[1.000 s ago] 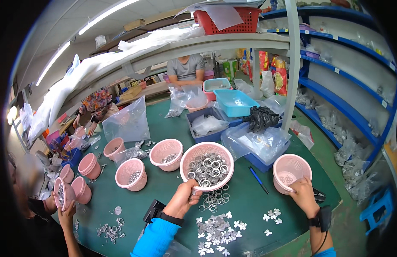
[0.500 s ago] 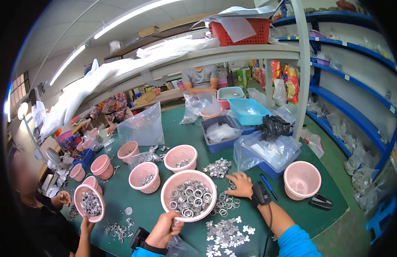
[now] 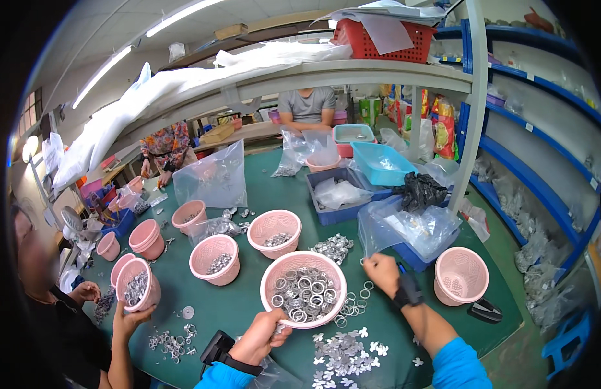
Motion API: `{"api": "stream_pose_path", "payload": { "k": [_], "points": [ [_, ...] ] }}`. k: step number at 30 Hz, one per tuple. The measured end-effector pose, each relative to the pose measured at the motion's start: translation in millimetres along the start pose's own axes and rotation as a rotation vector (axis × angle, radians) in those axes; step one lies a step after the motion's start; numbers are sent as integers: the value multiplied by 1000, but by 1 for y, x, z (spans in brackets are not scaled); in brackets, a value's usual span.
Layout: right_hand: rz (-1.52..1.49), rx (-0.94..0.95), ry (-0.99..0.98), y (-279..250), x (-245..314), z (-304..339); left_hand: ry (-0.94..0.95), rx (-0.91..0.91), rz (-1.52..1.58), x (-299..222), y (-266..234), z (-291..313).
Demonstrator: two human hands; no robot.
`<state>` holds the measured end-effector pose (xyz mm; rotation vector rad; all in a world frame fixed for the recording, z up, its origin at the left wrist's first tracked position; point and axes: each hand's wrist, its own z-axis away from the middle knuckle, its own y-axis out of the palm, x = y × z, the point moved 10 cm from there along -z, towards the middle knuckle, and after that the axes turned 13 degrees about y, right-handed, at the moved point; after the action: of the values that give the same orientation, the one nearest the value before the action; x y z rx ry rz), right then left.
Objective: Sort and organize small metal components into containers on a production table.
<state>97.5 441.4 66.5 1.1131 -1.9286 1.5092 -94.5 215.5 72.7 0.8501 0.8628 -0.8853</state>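
My left hand (image 3: 265, 338) grips the near rim of a pink plastic basket (image 3: 304, 260), tilted slightly toward me and partly filled with silver metal rings (image 3: 305, 295). To its right, my right hand (image 3: 383, 275) is closed above the green table, its fingers curled inward; a tiny bright bit shows at the fingertips, too small to name. Loose rings (image 3: 361, 301) lie between the basket and this hand. Flat silver flower-shaped pieces (image 3: 344, 355) spread in a heap nearer me. Beyond the basket sits a pile of small metal parts (image 3: 333, 247).
Several pink baskets (image 3: 214, 259) with metal parts stand left and behind; another (image 3: 461, 275) is at right beside a black stapler (image 3: 486, 310). Blue bins (image 3: 339, 214) with plastic bags (image 3: 411, 223) stand farther back. At left a co-worker's hand (image 3: 135, 314) holds a basket.
My right hand has gone from fingers spread over the rings to closed, and moved right. The basket in my left hand has shifted right over the loose rings, fewer of which show.
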Motion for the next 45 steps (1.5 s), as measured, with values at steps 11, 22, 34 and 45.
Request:
{"api": "stream_pose_path", "payload": {
  "k": [11,22,34,45],
  "points": [
    [8,397,-398,-8,162,49,-62,86,4,19,40,-18],
    [399,525,-140,38,1,39,-57,15,-63,26,2,-2],
    [-126,553,-311,-7,146,38,-87,22,-30,38,-3,-5],
    [554,189,-101,47,-4,-4,-114,-5,-53,35,-7,-4]
  ]
}}
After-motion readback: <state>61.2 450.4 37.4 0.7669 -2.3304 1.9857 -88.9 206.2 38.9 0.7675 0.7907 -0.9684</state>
